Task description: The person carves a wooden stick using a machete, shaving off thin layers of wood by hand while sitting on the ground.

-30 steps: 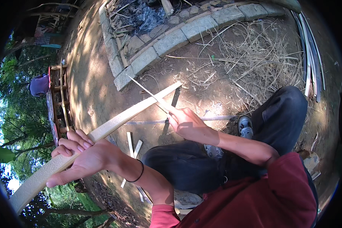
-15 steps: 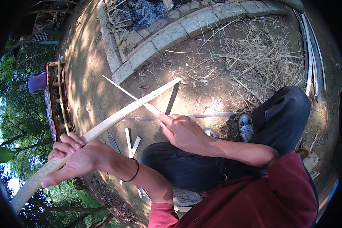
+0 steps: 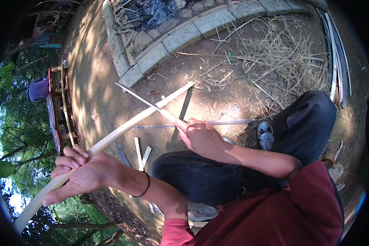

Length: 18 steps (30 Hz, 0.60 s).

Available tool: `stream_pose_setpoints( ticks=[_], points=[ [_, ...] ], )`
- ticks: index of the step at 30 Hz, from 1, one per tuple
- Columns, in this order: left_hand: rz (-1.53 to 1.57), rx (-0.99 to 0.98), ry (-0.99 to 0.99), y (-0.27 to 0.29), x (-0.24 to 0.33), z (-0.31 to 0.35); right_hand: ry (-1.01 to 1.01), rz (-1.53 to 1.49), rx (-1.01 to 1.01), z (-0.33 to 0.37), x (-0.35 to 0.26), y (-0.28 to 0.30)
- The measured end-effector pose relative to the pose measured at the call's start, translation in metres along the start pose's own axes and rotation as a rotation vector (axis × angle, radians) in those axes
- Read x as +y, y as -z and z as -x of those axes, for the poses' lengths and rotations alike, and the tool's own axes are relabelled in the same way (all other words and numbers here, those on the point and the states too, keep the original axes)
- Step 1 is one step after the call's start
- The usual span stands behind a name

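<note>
My left hand [image 3: 84, 168] is wrapped around a long pale bamboo strip [image 3: 121, 129], which slants from the lower left up to its far end on the dirt ground. My right hand [image 3: 205, 138] grips a knife [image 3: 138, 97] by its handle, index finger stretched along it. The narrow blade points to the upper left and crosses the strip in its farther half. A small pale curl [image 3: 163, 97] shows at the strip's edge beside the blade. The fingers of my right hand hide most of the knife's handle.
Loose shavings [image 3: 283, 61] lie heaped at the far right, next to long strips [image 3: 336, 57]. A stone border [image 3: 184, 39] edges an ash pit [image 3: 153, 14]. Short cut pieces [image 3: 138, 152] lie by my knee. At left stands a bamboo bench [image 3: 63, 102] with a purple thing [image 3: 39, 89] on it.
The knife has shifted slightly to the right, toward the strip's far end, and a pale curl now shows beside the blade. My left hand keeps its hold on the strip.
</note>
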<state>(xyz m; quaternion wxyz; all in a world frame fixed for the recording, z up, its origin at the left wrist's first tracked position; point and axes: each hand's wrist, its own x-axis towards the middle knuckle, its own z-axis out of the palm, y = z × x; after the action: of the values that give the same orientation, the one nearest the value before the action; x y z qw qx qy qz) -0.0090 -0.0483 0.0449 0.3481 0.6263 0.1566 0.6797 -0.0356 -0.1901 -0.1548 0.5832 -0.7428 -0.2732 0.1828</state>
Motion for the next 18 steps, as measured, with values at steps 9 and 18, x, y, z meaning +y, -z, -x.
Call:
stream_pose_setpoints(
  ticks=[9, 18],
  points=[
    [-0.013, -0.001, 0.004, 0.001, -0.002, -0.002, 0.038, 0.106, 0.007, 0.004, 0.008, -0.012],
    [0.012, -0.039, 0.032, 0.002, -0.005, -0.001, 0.036, -0.018, 0.094, -0.004, 0.039, -0.004]
  ],
)
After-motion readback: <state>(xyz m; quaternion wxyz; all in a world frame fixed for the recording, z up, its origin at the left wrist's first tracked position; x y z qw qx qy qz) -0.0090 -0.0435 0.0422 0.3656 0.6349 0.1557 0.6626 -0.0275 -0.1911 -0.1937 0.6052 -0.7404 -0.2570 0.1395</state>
